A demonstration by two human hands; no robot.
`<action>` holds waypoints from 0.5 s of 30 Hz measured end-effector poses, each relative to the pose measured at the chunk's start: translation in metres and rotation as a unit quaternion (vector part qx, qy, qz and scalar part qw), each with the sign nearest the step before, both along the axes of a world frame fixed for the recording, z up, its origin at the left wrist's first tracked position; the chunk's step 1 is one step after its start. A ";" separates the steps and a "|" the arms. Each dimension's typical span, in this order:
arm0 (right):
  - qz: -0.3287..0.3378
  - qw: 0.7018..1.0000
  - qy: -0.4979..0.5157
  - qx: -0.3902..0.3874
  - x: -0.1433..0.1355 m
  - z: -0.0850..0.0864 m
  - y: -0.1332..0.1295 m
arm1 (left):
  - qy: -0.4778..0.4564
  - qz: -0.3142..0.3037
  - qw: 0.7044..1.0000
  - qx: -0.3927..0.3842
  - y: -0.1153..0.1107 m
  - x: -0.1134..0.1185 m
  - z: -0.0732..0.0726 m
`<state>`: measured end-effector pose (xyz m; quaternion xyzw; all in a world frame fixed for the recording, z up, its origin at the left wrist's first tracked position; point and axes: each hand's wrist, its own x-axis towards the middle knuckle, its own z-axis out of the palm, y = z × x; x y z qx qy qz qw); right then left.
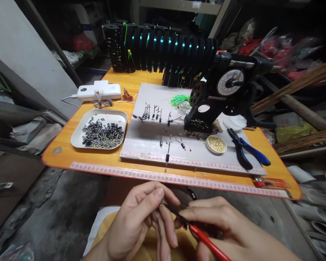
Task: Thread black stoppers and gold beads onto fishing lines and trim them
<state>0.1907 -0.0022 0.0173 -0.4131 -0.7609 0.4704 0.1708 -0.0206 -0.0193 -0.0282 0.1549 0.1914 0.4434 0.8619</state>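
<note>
Dim, cluttered workroom with shelves [179, 5] at the back, red-tinted plastic-wrapped bundles [282, 50] at the right and grey floor [76, 206] below. Orange tabletop [59, 145] with a pale board [141, 137] across the middle and a printed measuring tape [179, 179] along the front edge. To the left, a white tray [74, 134] of small black and grey pieces [103, 134], just in front of a white device [84, 93] with a cable. On the board, black cylinders [167, 158] with thin stems in loose groups, plus green strands [179, 100] beside a black machine [213, 87] with a round dial [230, 83] and a long row of black spools [157, 47]. Farther right, a small dish [225, 148] of gold bits [216, 144], near blue-and-black-handled pliers [246, 148]. Before the tabletop, above yellow cloth [186, 248], left hand [138, 217] in a pinching grip, thumb to forefinger, on a small shiny piece [162, 203], finer shape too small to tell. Right hand [222, 221] in a closed grip around a red-handled tool [209, 243], dark front end among the left fingers, near the piece; contact impossible to tell.
</note>
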 end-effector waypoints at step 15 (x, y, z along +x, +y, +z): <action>0.044 0.998 0.034 0.010 0.001 0.007 0.003 | 0.007 -0.005 1.000 -0.008 0.001 0.000 0.000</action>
